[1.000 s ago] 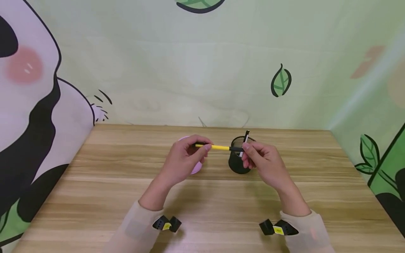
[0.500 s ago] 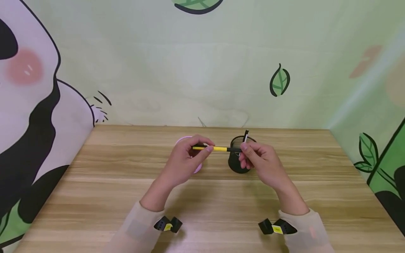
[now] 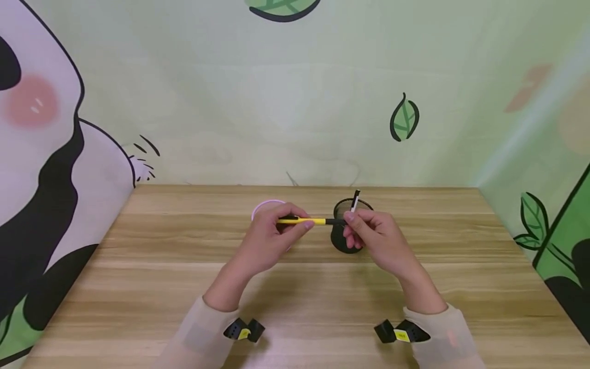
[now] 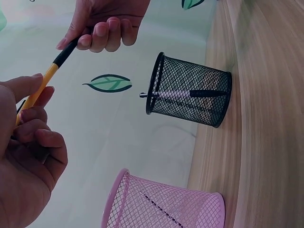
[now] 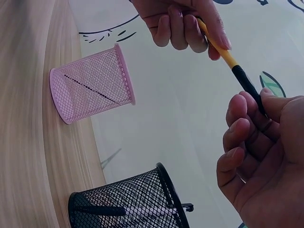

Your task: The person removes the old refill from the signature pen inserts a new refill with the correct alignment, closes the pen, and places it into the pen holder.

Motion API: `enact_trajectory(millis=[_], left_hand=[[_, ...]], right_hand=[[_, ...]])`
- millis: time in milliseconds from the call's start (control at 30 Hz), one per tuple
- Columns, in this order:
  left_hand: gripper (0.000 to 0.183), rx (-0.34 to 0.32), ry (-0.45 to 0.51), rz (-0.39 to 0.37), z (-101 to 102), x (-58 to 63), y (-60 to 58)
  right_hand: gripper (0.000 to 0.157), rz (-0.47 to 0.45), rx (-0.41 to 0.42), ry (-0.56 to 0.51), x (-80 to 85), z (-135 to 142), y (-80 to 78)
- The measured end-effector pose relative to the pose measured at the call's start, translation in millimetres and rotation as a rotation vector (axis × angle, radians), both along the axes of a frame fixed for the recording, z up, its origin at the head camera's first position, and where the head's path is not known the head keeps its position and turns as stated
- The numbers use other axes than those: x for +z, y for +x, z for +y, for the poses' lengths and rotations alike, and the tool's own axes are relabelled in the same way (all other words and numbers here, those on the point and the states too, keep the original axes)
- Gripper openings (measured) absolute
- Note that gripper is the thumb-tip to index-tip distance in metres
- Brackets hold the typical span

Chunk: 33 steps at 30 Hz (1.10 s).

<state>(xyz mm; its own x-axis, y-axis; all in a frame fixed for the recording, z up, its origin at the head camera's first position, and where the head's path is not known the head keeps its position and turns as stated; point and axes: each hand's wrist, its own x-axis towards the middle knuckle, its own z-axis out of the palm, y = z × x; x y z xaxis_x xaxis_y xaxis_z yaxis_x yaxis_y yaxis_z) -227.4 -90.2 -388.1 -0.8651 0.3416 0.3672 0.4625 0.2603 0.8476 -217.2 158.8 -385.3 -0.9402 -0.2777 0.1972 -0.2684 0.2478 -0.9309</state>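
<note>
A yellow pen point(image 3: 318, 222) with a black grip section is held level in the air between both hands. My left hand point(image 3: 267, 238) pinches its yellow barrel between thumb and fingers. At the other end, my right hand point(image 3: 380, 236) pinches the black tip section, its remaining fingers curled in the right wrist view. Behind the right hand stands a black mesh pen cup point(image 3: 343, 242), with a white-and-black pen point(image 3: 355, 201) inside it. The pink mesh pen cup point(image 5: 90, 85) is mostly hidden behind my left hand in the head view.
Both cups stand upright on the wood-grain table point(image 3: 295, 292), towards its back edge. A pale green cloth backdrop point(image 3: 276, 102) with leaf and panda drawings rises behind. Each sleeve carries a small black wrist camera point(image 3: 244, 330).
Both hands have shifted slightly left and down with the yellow pen between them. The pinch at each end stays. More of the pink cup's rim shows above the left hand.
</note>
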Motion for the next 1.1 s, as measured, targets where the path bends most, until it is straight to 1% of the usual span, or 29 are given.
enact_trajectory(millis=[167,300,367,567,700,833,1100], left_hand=[[0.005,0.003,-0.01,-0.042,-0.9,1.3,2.2],[0.007,-0.011,-0.005,-0.069,-1.9,3.0,3.7],[0.007,-0.018,-0.001,-0.062,-2.0,3.3,3.3],[0.006,-0.026,0.011,-0.006,-1.7,2.8,0.8],[0.009,-0.027,0.011,-0.018,-2.0,3.1,1.7],[0.01,-0.021,0.009,-0.047,-2.1,4.1,3.0],[0.007,-0.02,0.005,-0.037,-1.9,3.9,3.1]], right_hand=[[0.034,-0.01,0.003,0.004,-0.7,-0.1,-0.1],[0.034,-0.012,0.007,0.012,-0.2,0.0,0.1],[0.034,-0.011,0.002,0.015,-0.3,0.3,-0.2],[0.034,-0.009,-0.01,0.02,-0.4,0.8,-0.4],[0.033,-0.003,-0.004,0.025,-0.6,0.4,-0.2],[0.032,-0.005,-0.005,0.033,0.2,0.6,0.4],[0.03,0.008,-0.02,0.044,2.5,0.2,2.1]])
